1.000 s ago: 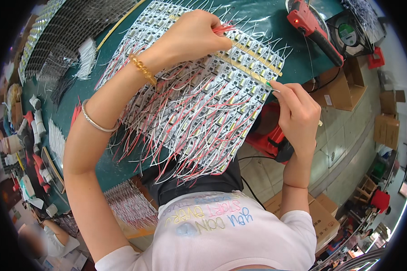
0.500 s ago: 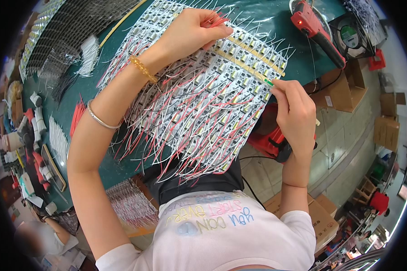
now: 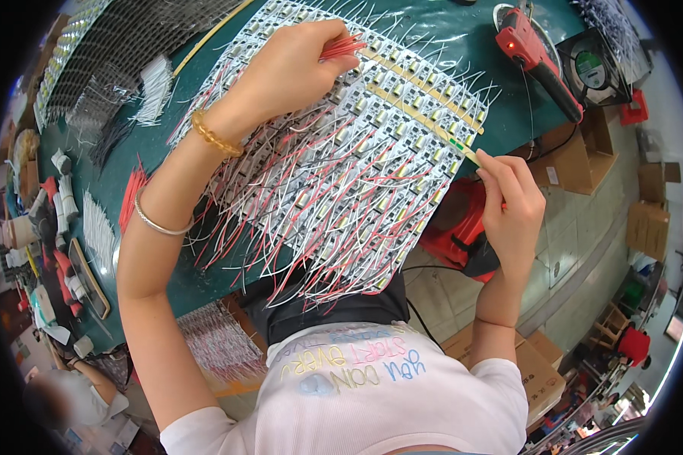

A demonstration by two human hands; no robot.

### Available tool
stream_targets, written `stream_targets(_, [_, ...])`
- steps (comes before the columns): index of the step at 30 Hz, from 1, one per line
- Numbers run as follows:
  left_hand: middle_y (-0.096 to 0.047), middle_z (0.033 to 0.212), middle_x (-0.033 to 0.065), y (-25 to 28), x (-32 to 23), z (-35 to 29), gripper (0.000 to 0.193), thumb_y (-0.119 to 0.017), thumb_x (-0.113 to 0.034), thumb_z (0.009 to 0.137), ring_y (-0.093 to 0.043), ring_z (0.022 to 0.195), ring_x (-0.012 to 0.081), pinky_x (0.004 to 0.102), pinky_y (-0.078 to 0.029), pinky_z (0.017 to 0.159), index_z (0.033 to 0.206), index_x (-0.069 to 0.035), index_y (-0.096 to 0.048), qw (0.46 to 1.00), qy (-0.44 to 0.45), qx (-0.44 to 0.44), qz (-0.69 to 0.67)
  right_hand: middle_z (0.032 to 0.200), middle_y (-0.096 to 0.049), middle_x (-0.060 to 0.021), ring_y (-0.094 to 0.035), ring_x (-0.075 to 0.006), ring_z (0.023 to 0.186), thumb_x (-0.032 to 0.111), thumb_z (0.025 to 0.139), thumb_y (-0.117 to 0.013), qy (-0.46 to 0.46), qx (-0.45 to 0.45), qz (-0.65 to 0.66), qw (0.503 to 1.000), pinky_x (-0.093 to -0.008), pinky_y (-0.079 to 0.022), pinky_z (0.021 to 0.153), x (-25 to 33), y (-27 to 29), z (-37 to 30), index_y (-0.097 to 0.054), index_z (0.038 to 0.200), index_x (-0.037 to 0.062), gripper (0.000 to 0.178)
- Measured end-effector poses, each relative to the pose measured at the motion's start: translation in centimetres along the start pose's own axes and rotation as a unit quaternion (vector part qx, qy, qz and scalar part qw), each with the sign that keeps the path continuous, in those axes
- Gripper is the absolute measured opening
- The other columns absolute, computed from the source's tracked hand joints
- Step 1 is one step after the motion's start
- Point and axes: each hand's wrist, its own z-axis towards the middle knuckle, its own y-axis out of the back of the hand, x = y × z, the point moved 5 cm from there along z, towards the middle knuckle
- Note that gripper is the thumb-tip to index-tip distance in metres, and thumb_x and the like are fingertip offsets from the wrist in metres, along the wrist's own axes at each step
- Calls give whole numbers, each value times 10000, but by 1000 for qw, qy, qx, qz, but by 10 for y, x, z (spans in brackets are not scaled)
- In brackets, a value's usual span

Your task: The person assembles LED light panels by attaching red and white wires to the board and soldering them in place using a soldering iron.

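Observation:
A large panel of white circuit boards (image 3: 402, 114) lies tilted over the table's near edge, its near part thick with soldered red and white wires (image 3: 311, 205). Over its far side, my left hand (image 3: 311, 57) is closed round a bundle of short red wires (image 3: 343, 47), whose ends stick out past the fingers. A narrow pale yellow strip (image 3: 410, 112) with green marks lies across the boards. At the panel's right edge, my right hand (image 3: 512, 189) pinches the near end of that strip between thumb and fingers. Another yellow strip (image 3: 425, 87) runs alongside, farther off.
On the green table (image 3: 463, 38), a red-and-black soldering tool (image 3: 535, 64) rests beside a black fan (image 3: 593, 64). Loose white wires (image 3: 155, 89) and red wires (image 3: 133, 193) lie at the left. Cardboard boxes (image 3: 584, 159) stand on the floor. Another person (image 3: 83, 398) is at lower left.
My left hand has drawn a little left and down with the red wires. My right hand has moved slightly right and nearer, and more of the strip's green-marked end now shows.

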Motion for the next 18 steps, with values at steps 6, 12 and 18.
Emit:
stream_targets(6, [-510,717,-40,-2,13,-4,154,-611,-152,871,-374,621,39,204,-333,556,838,-10,-562,983,44,64,-169,775,-583,-70,-572,-208,604,-58,721,-656,21,-18,18,999,-294,-450,515,6,-6,5,-652,935,28,230])
stream_targets(12, [-519,729,-48,-2,21,-6,146,-589,-157,881,-388,625,32,199,-335,566,899,-13,-606,975,39,50,-213,761,-578,-67,-574,-205,604,-69,705,-655,22,0,-5,1000,-293,-451,515,12,-4,12,-652,927,31,244])
stream_targets(18, [-546,765,-38,2,18,-8,161,-566,-116,858,-433,643,39,214,-359,577,950,-15,-652,978,35,59,-196,755,-576,-55,-573,-200,605,-57,710,-645,11,23,-35,999,-298,-444,507,15,4,17,-651,905,47,221])
